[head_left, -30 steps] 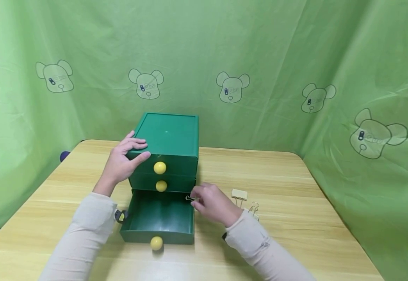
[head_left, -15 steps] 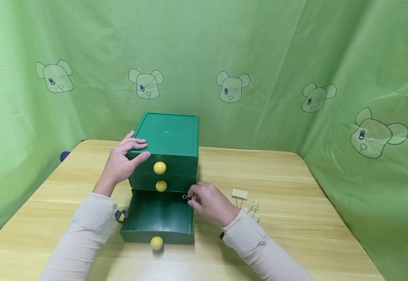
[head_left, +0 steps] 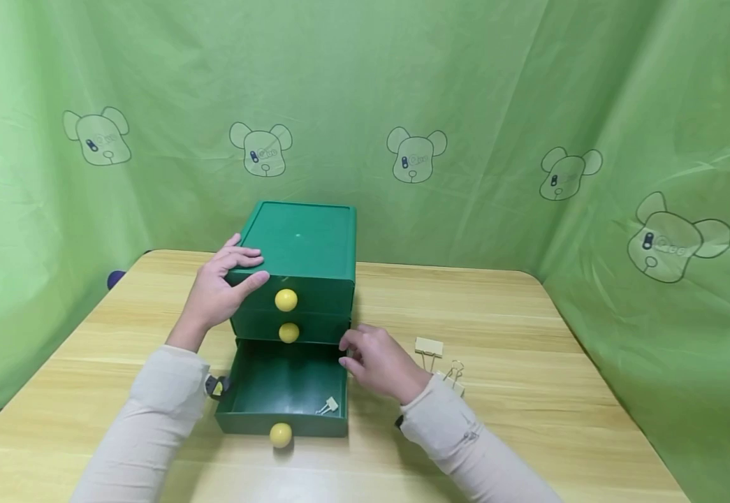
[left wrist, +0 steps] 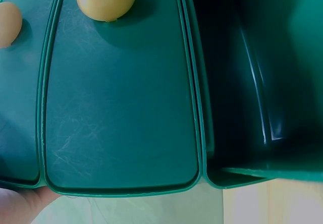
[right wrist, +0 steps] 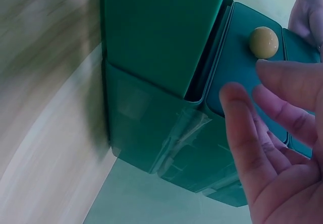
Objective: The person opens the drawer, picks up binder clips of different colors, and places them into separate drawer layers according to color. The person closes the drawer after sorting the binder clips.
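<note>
A green drawer cabinet (head_left: 302,241) with round yellow knobs stands on the table, its bottom drawer (head_left: 232,423) pulled out. My left hand (head_left: 214,290) rests on the cabinet's top left front edge, thumb on the front side. Inside the drawer, at its front right, lies a small pale binder clip (head_left: 330,404). Beside the drawer's right wall hovers my right hand (head_left: 380,363), fingers parted and holding nothing; the right wrist view shows the gap between thumb and fingers (right wrist: 239,113). Right of that hand lie a larger cream binder clip (head_left: 429,347) and another clip (head_left: 453,381), partly hidden by the sleeve.
The wooden table (head_left: 497,321) reaches back to a green curtain (head_left: 339,84) printed with bear heads, which also hangs at both sides. The two upper drawers of the cabinet are closed. A dark purple object (head_left: 115,279) shows past the table's left edge.
The small binder clip has left my right fingers and dropped into the drawer. The right hand moved slightly left over the drawer's edge, then a little back. My left hand stays put.
</note>
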A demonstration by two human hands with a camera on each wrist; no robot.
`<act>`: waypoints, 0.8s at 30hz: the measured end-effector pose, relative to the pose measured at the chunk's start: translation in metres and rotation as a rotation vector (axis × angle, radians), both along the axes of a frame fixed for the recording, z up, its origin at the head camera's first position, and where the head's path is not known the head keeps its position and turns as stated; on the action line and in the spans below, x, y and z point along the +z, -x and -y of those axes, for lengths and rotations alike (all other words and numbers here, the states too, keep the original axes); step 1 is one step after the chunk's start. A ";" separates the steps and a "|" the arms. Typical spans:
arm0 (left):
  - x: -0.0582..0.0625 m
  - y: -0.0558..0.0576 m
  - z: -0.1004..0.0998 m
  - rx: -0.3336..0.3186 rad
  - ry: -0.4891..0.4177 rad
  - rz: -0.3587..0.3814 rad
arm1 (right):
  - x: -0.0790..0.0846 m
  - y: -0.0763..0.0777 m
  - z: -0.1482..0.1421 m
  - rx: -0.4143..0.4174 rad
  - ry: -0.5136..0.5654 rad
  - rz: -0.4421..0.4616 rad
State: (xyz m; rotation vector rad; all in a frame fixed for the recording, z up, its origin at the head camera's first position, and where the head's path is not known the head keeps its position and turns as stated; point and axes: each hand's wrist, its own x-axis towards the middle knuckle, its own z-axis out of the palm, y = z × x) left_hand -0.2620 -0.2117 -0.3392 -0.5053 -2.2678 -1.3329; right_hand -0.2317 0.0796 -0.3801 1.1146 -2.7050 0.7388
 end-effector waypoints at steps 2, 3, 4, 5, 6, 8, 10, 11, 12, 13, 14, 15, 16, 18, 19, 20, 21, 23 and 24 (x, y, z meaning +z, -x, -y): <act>0.000 0.000 0.000 -0.003 -0.001 0.001 | 0.000 0.000 -0.002 -0.015 -0.004 0.003; 0.000 0.000 0.000 -0.005 -0.001 0.002 | -0.001 0.000 -0.003 -0.024 -0.007 0.005; 0.000 0.000 0.000 -0.007 -0.001 0.002 | -0.001 0.000 -0.004 -0.033 -0.009 0.006; 0.000 0.000 0.000 -0.007 0.000 0.002 | -0.001 0.000 -0.005 -0.040 -0.009 0.009; 0.000 0.000 0.000 -0.007 0.001 0.002 | -0.001 0.000 -0.006 -0.047 -0.009 0.011; 0.000 0.000 -0.001 -0.007 0.002 0.000 | -0.002 0.000 -0.009 -0.053 -0.005 0.010; -0.001 0.000 -0.001 -0.004 0.004 0.000 | -0.003 0.000 -0.013 -0.058 0.003 0.004; -0.001 0.000 -0.001 -0.001 0.005 0.000 | -0.004 0.001 -0.015 -0.063 0.003 -0.001; -0.001 0.000 -0.001 0.000 0.006 0.001 | -0.004 0.001 -0.017 -0.064 0.007 -0.010; 0.000 0.000 0.000 0.001 0.008 0.002 | -0.005 0.002 -0.019 -0.067 0.009 -0.021; 0.000 0.000 0.000 0.001 0.008 0.002 | -0.006 0.002 -0.021 -0.070 0.011 -0.033; 0.000 0.000 0.000 0.003 0.009 0.003 | -0.006 0.002 -0.023 -0.075 0.011 -0.047; 0.000 0.000 0.000 0.003 0.009 0.004 | -0.007 0.003 -0.024 -0.080 0.012 -0.057; 0.000 0.000 0.000 0.004 0.006 0.004 | -0.007 0.003 -0.027 -0.092 0.015 -0.068; 0.000 0.000 0.000 0.005 0.005 0.003 | -0.008 0.003 -0.029 -0.103 0.011 -0.068; 0.000 -0.001 0.000 0.004 0.004 0.003 | -0.008 0.003 -0.030 -0.112 0.009 -0.065; 0.001 -0.001 0.000 0.004 0.003 0.003 | -0.009 0.003 -0.032 -0.124 0.005 -0.056; 0.000 0.000 0.000 0.002 0.003 0.001 | -0.009 0.002 -0.034 -0.147 -0.004 -0.037; 0.000 0.000 0.000 0.000 0.002 0.001 | -0.009 0.002 -0.036 -0.159 -0.010 -0.030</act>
